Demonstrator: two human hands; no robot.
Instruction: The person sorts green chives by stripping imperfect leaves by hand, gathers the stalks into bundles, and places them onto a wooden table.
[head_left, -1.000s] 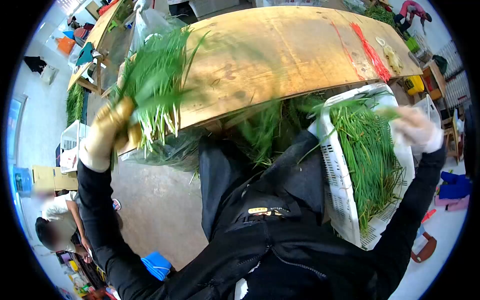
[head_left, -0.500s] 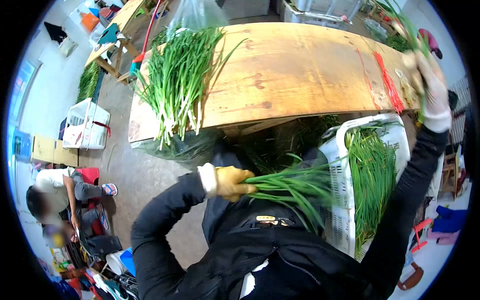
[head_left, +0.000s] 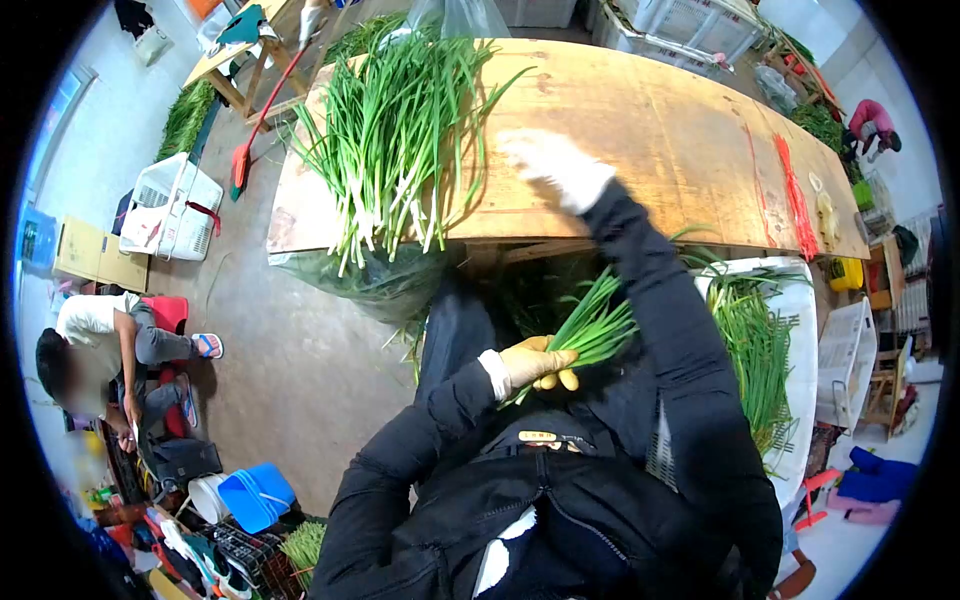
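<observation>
My left hand (head_left: 540,365), in a yellow glove, is closed round a small bunch of green stalks (head_left: 598,318) above my lap. My right hand (head_left: 550,165), in a pale glove, is over the middle of the wooden table (head_left: 620,110), blurred by motion, so its fingers and anything in them cannot be made out. To its left a large pile of green stalks (head_left: 400,140) lies on the table, white ends towards me. More green stalks (head_left: 745,350) fill a white crate (head_left: 795,400) at my right side, partly behind my right arm.
Red ties (head_left: 795,200) lie on the table's right part. A plastic bag (head_left: 370,285) hangs below its left front edge. A person (head_left: 110,350) sits at the far left, near a blue bucket (head_left: 255,497). Another person (head_left: 873,125) bends at the far right.
My right hand has swung from the far right to over the table's middle. My left hand, at the pile a second ago, came down to my lap and has moved slightly right with its bunch.
</observation>
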